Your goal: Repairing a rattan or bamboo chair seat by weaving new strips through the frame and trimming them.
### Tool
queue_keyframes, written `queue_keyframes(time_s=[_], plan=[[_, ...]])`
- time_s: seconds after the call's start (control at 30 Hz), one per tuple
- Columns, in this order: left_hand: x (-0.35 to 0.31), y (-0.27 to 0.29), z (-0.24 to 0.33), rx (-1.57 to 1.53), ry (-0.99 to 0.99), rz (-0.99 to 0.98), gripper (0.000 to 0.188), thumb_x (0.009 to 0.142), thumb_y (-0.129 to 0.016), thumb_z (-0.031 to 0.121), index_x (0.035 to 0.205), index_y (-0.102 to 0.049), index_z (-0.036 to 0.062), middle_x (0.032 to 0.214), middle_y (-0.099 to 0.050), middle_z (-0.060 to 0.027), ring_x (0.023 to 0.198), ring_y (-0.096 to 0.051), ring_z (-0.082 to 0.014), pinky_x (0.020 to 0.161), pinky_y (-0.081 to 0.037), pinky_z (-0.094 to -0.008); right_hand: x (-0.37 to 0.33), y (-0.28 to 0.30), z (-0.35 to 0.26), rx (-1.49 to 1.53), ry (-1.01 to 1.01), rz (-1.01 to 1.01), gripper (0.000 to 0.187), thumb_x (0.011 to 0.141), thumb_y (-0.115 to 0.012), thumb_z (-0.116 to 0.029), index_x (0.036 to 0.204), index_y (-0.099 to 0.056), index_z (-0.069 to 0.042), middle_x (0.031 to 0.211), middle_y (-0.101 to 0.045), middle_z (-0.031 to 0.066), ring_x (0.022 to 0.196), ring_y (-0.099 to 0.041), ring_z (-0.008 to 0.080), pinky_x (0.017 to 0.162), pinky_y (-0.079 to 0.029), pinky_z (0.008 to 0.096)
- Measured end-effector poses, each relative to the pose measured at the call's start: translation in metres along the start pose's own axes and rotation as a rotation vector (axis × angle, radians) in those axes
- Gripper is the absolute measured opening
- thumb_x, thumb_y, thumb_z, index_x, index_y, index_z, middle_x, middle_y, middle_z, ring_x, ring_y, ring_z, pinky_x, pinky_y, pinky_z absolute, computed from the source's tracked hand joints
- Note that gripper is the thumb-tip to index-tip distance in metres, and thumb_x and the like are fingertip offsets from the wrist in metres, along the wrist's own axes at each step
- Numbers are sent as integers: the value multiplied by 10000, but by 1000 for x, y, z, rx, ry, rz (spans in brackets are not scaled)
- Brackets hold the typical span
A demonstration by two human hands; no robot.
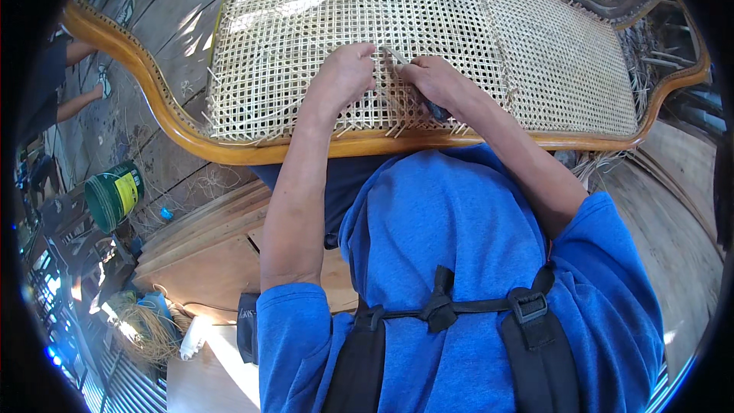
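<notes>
The floor (157, 4) of broad grey-brown planks carries a green bucket (115, 196) with a yellow label, thin loose strands (210, 182) scattered near it and a small blue scrap (166, 213).

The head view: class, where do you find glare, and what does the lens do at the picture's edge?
In the head view, sunlight washes out patches on the upper left of the cane webbing; lower left in the head view, a white glare streak crosses the pale board; around the head view's rim, the fisheye circle falls to black, with blue flare at left.
</notes>
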State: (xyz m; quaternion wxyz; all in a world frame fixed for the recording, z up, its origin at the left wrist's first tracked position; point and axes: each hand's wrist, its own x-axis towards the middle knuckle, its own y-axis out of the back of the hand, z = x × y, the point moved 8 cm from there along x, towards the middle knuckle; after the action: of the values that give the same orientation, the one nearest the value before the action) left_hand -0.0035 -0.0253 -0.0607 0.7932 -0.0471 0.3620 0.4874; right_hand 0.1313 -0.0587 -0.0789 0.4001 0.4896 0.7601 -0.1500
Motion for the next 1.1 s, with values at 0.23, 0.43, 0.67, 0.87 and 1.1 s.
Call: queue_keyframes(time_s=[0.23, 0.43, 0.67, 0.87, 1.1], plan=[[-7, 0, -10, -274, 149, -74, 475, 871, -392, 51, 1343, -399, 3, 583, -498, 14, 388, -362, -38, 346, -302, -186, 15, -14, 0, -81, 7, -15, 311, 886, -504, -285, 795, -600, -3, 608, -538, 40, 475, -475, 135, 450, -398, 302], [0, -2, -18, -412, 165, -111, 429, 854, -400, 42, 1279, -455, 9, 582, -468, 34, 397, -356, -26, 331, -273, -168, 8, -14, -6, -74, 76, 48, 333, 876, -511, -258, 850, -596, 62, 660, -579, 76, 540, -520, 162, 505, -422, 315], [9, -10, 3, -64, -57, 51, 459, 863, -376, 88, 1306, -444, -13, 602, -499, 5, 452, -412, -64, 408, -348, -219, -1, 12, 6, 110, 21, 105, 304, 900, -523, -295, 758, -545, -27, 589, -486, 20, 444, -458, 113, 409, -386, 269], [14, -26, 16, -53, 64, -82, 471, 854, -382, 80, 1311, -446, -15, 602, -520, -12, 464, -434, -71, 417, -350, -217, 3, 16, 5, 185, -19, 58, 317, 843, -512, -246, 830, -612, 54, 624, -548, 80, 527, -493, 161, 487, -403, 338], [-17, -13, 10, -395, 31, 191, 354, 911, -463, 208, 1172, -537, -18, 691, -580, -49, 482, -496, -71, 404, -379, -208, -4, 26, -17, -168, 213, 158, 358, 843, -513, -258, 844, -581, 93, 736, -624, 237, 656, -626, 350, 594, -474, 425]])
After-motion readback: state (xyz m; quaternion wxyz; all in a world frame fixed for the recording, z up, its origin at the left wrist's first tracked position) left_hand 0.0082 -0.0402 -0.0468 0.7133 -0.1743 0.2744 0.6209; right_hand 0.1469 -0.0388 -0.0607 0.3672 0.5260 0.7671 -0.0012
